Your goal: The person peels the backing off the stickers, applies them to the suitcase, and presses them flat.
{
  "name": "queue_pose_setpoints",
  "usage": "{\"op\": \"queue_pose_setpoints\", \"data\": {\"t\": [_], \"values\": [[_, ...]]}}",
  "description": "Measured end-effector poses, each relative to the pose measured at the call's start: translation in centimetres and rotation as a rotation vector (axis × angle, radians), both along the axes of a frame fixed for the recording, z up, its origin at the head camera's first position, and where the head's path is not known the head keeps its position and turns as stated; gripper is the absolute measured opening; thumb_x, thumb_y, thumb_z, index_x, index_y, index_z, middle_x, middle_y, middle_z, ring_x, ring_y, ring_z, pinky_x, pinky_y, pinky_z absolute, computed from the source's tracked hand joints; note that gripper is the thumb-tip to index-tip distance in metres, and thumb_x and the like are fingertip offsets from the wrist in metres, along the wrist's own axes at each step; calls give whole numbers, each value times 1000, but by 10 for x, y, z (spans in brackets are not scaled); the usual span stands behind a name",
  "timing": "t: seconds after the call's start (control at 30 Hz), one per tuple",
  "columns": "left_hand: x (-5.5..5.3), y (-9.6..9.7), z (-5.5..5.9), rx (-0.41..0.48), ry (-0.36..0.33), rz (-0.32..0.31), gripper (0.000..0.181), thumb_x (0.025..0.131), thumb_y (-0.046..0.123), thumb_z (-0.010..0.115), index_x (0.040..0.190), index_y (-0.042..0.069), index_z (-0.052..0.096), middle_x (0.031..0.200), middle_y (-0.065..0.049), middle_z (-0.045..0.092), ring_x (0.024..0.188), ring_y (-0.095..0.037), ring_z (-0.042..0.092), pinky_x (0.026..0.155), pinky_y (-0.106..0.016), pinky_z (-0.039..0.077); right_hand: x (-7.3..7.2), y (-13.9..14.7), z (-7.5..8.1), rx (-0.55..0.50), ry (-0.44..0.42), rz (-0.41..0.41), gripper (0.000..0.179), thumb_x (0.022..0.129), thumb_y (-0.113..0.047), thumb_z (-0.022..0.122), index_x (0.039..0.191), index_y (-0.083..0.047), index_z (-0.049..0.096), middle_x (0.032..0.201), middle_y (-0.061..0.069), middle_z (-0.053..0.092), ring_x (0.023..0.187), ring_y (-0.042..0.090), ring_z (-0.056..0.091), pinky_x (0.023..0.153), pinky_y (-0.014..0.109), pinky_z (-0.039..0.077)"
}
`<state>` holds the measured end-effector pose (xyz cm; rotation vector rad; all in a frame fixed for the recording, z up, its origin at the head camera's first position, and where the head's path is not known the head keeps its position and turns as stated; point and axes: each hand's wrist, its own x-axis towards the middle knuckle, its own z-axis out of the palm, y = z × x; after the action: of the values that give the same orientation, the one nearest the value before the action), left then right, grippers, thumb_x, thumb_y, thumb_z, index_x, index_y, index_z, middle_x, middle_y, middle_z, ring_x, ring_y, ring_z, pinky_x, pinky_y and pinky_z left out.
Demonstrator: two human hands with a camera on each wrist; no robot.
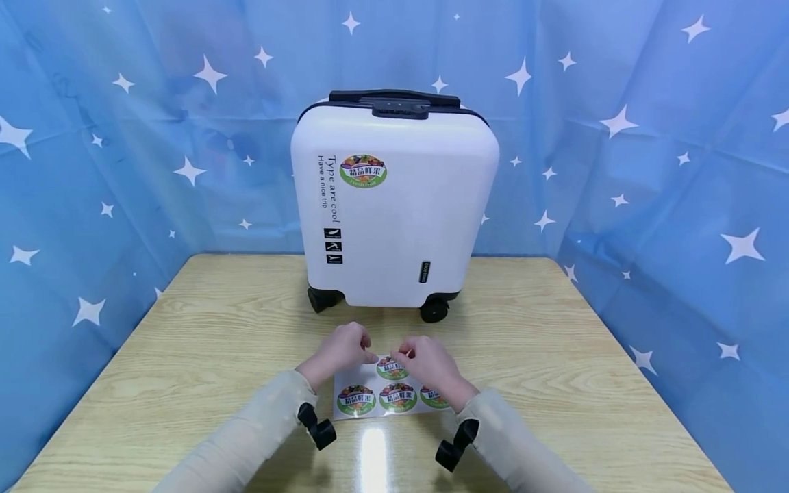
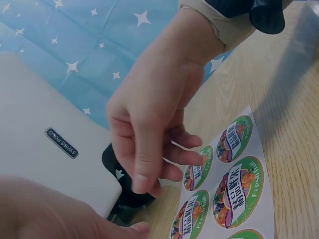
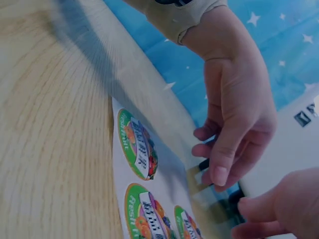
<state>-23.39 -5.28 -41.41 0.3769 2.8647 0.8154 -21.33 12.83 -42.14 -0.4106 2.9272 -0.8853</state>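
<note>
Sticker sheet (image 1: 353,376) lies on the worktop (image 1: 216,329), in front of a white suitcase (image 1: 401,219) that stands up. The left grip (image 1: 342,349) and the right grip (image 1: 429,359) are over the back part of it. Both have their fingers loosely bent, and I see nothing pinched in them. Their tips are near each other, with a gap between.

The sheet should be very light, thin and bendy. It looks smooth, so it may slide easily, and it could crease if pulled hard. The bare edge is a good place to hold it. An oval sticker (image 1: 397,397) is best lifted gently by its rim.

I count 1 sheet with 5 stickers and 1 bare spot, 1 suitcase with 1 matching sticker (image 1: 364,171), and 2 grips.
</note>
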Motion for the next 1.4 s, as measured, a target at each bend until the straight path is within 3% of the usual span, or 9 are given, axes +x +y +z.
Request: {"op": "queue_pose_setpoints", "data": {"t": [0.33,0.57,0.7,1.0,1.4], "values": [[-1,5,-7,-87,-53,8,38,71,23,82,97,2,64,90,-6,62,74,-18,56,64,-35,47,7,2,-9,19,-31,9,17,87,-27,66,87,-11,73,77,-3,64,63,9,51,54,27,41],[-1,5,-14,-137,-40,-30,28,67,16,84,76,8,59,70,0,55,61,-14,52,54,-31,44,9,3,-18,14,-65,11,24,87,-28,66,95,-6,72,86,2,68,69,8,57,59,29,46],[-1,4,-19,-144,-41,-52,27,67,15,84,72,10,58,67,2,54,59,-14,51,53,-30,44,10,1,-20,8,-76,17,25,86,-28,66,94,-6,73,88,3,69,70,9,59,61,30,48],[-4,0,-24,-98,-57,-61,22,67,10,83,72,9,62,69,2,57,61,-14,53,54,-29,45,12,1,-22,2,-99,1,25,85,-30,67,95,-7,72,90,3,68,67,9,55,58,28,45],[-15,-4,-13,56,-106,-30,19,68,7,81,70,9,63,70,-1,56,64,-16,53,56,-28,44,5,4,-16,-3,-3,7,19,85,-26,67,93,-9,72,78,-3,65,65,8,53,57,27,43]]}}
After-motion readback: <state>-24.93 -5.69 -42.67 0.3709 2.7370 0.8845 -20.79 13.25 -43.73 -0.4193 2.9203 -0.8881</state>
